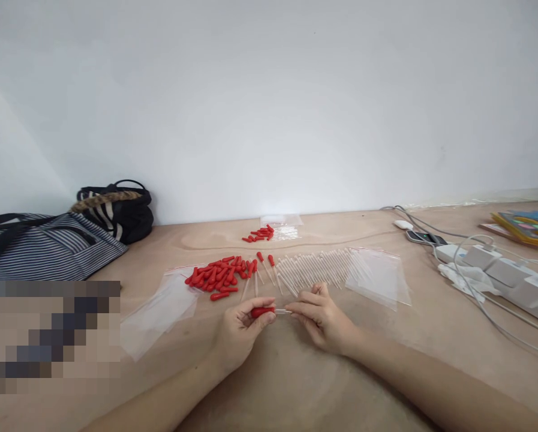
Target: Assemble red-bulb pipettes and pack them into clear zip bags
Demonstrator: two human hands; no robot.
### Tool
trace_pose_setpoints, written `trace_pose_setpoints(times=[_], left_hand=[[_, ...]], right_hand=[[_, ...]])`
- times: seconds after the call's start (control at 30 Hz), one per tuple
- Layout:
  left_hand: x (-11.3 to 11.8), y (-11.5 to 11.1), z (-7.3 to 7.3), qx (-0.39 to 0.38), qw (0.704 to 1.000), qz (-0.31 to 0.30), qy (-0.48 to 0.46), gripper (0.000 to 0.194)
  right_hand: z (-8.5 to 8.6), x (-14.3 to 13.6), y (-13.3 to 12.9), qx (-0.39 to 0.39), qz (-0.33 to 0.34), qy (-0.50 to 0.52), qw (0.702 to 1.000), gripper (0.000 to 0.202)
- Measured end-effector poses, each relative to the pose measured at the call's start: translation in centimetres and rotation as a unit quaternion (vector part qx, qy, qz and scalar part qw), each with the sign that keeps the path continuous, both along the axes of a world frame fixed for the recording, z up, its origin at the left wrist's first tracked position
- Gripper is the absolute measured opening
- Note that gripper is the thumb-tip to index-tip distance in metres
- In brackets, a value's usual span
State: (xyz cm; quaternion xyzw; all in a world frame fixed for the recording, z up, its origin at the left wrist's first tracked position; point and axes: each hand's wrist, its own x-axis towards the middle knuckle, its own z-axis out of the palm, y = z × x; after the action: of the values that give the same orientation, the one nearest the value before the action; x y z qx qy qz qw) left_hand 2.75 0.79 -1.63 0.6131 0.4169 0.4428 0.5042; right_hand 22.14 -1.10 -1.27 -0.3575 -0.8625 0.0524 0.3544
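Note:
Between the fingers of my left hand (242,327) is a red rubber dropper bulb (262,312), lying sideways. My right hand (320,318) pinches a clear glass dropper tube (282,311), whose left end meets the mouth of the bulb; how deep it sits inside I cannot tell. Beyond the left hand lies a heap of loose red bulbs (217,275). Several droppers with bulbs on their tubes (271,261) lie just right of that heap. A row of bare glass tubes (322,268) is spread behind my right hand.
Clear plastic bags (156,315) lie at left, more bags (383,279) at right. Farther back are small red bulbs (260,233) and short tubes (286,231). A striped bag (48,243) and black bag (134,219) stand left. A power strip (511,279) with cables lies right.

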Motion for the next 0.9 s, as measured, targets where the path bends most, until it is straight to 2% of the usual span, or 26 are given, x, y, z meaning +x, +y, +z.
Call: trace_pose_setpoints(times=[0.27,0.53,0.73,0.83,0.9], left_hand=[[-0.2,0.0,-0.6,0.049,0.998,-0.017,0.039,0.025],[0.2,-0.2,0.0,0.029,0.999,-0.002,0.026,0.024],[0.4,0.1,0.0,0.033,0.999,0.020,0.032,0.027],[-0.3,0.7,0.5,0.116,0.987,0.027,0.110,0.035],[-1.3,1.4,1.1,0.226,0.953,0.065,0.189,0.030]], right_hand=[[0.1,-0.1,0.1,0.008,0.003,-0.018,1.000,0.031],[0.1,-0.2,0.6,-0.012,0.004,-0.021,1.000,0.032],[0.6,0.1,0.9,-0.013,-0.021,-0.040,0.999,0.021],[0.6,0.4,0.9,-0.009,-0.060,-0.062,0.996,0.019],[0.6,0.3,1.3,-0.034,-0.106,-0.050,0.993,0.019]])
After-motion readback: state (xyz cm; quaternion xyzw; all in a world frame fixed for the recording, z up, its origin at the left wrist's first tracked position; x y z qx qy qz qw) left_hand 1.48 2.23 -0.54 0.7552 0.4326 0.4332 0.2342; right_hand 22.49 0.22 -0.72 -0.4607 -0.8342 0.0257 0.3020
